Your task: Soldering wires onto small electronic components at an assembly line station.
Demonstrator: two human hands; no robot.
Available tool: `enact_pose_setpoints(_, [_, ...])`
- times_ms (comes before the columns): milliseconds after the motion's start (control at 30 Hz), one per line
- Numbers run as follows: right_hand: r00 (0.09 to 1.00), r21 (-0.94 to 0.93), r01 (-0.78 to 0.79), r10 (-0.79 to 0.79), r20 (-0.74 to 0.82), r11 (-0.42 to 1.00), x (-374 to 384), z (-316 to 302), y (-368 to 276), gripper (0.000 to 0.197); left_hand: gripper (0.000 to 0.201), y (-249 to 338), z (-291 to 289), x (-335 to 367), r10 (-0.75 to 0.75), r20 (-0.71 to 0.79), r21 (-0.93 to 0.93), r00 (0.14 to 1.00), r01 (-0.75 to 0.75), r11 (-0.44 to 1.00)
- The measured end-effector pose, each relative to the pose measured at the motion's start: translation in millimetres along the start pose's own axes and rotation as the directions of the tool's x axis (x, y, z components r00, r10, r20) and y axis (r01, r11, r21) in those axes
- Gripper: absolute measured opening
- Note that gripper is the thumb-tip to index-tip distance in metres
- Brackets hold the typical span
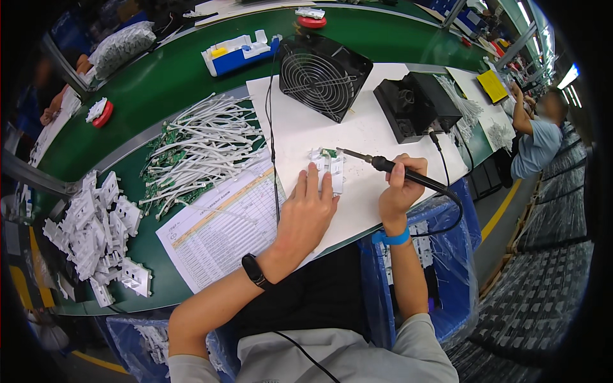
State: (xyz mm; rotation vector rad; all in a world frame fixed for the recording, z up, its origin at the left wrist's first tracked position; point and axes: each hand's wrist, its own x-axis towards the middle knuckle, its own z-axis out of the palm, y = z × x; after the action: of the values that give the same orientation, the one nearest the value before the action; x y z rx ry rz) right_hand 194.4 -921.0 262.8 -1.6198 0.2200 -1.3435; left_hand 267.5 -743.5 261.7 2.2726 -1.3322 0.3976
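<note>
My right hand (399,191) grips a soldering iron (408,175) by its black handle. The iron's metal tip points left, at a small green circuit board (329,153) on the upper end of a white plastic housing (337,184). Whether the tip touches the board is too fine to tell. With fingers extended over the housing, my left hand (306,214) holds it down on the white work sheet (364,210). Left of it lies a heap of white cables with green boards (204,143). A pile of white plastic housings (96,230) sits farther left.
A black fan (319,76) and a black soldering station (418,105) stand behind the hands. A black cord hangs beside the printed form (223,220). Blue lined bins (460,274) sit below the table edge. Beyond runs a green conveyor (166,89); a co-worker (539,134) sits at right.
</note>
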Motion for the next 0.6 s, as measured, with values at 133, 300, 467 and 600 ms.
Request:
enact_pose_setpoints(133, [0.996,-0.014,-0.021,0.023,0.087,1.000,0.3,1.1,0.1,0.012,0.044,1.6,-1.5,1.1,-0.020,-0.003,-0.026,1.000,0.020,0.999])
enact_pose_setpoints(300, [0.997,-0.129,-0.004,0.014,0.073,0.992,0.9,2.6,-4.1,0.013,0.043,1.9,-3.4,1.1,-0.033,0.002,-0.044,0.999,0.033,0.999])
enact_pose_setpoints(467, [0.993,-0.110,-0.067,0.076,0.086,0.992,0.5,1.7,-7.2,0.010,0.044,1.6,-4.1,0.9,-0.034,-0.003,-0.047,0.999,0.034,0.998])
enact_pose_setpoints(600, [0.995,-0.149,-0.048,0.060,0.077,0.988,5.4,1.7,-2.8,0.012,0.044,1.5,-4.4,1.1,-0.032,-0.004,-0.046,0.999,0.032,0.998])
